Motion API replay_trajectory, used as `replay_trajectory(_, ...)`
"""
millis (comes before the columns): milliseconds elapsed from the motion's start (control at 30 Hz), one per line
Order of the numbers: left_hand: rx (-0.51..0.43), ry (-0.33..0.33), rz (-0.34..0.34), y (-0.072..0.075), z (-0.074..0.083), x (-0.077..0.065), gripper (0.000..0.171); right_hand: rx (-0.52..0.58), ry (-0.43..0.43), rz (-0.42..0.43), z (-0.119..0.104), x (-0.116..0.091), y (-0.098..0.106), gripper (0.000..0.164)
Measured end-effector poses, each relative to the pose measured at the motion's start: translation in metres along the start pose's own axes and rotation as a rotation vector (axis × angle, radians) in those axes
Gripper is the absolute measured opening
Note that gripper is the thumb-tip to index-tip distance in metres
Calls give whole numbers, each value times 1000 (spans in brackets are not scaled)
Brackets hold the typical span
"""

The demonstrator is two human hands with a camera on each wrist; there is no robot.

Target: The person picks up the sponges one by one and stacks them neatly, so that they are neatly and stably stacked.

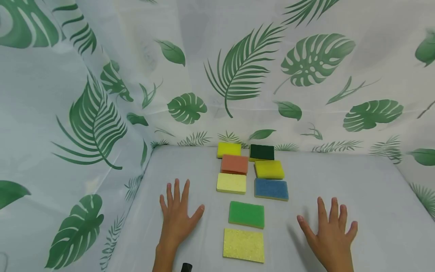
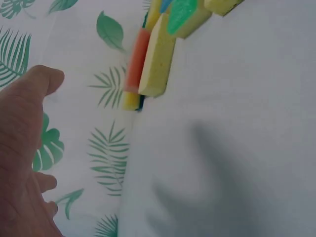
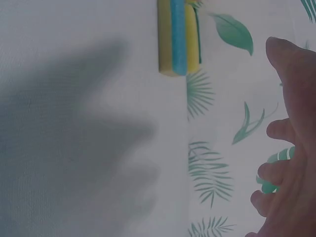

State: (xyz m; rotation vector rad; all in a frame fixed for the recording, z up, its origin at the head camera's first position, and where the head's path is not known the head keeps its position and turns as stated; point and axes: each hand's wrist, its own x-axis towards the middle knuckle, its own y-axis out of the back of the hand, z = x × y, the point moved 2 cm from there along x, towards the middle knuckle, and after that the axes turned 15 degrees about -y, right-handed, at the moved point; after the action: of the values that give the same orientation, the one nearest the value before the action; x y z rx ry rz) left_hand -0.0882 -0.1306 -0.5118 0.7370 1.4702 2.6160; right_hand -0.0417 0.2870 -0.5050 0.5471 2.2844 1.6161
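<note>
My left hand (image 1: 176,219) is spread above the table, left of the sponges, and holds nothing. Over on the right, my right hand (image 1: 329,234) is spread the same way, its shadow falling on the table. Between them lie flat sponges in two rough columns: a green sponge (image 1: 246,214), a speckled yellow sponge (image 1: 243,244) nearest me, a pale yellow sponge (image 1: 231,183), a blue sponge (image 1: 271,189), an orange-red sponge (image 1: 234,164), a bright yellow sponge (image 1: 269,169), and at the back another yellow sponge (image 1: 229,149) and a dark green-topped sponge (image 1: 261,152).
A pale cloth covers the table (image 1: 340,181). Behind it and at the sides hangs a white curtain (image 1: 217,124) printed with green leaves. A small black object (image 1: 186,267) shows at the bottom edge, beside my left forearm.
</note>
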Motion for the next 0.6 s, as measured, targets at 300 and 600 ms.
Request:
replay_trajectory(300, -160, 39, -67, -23, 12, -24, 95, 14, -18, -39, -4, 0, -6, 93)
replay_trajectory(600, -430, 77, -300, -64, 31, -59, 104, 72, 42, -4, -4, -2, -14, 88)
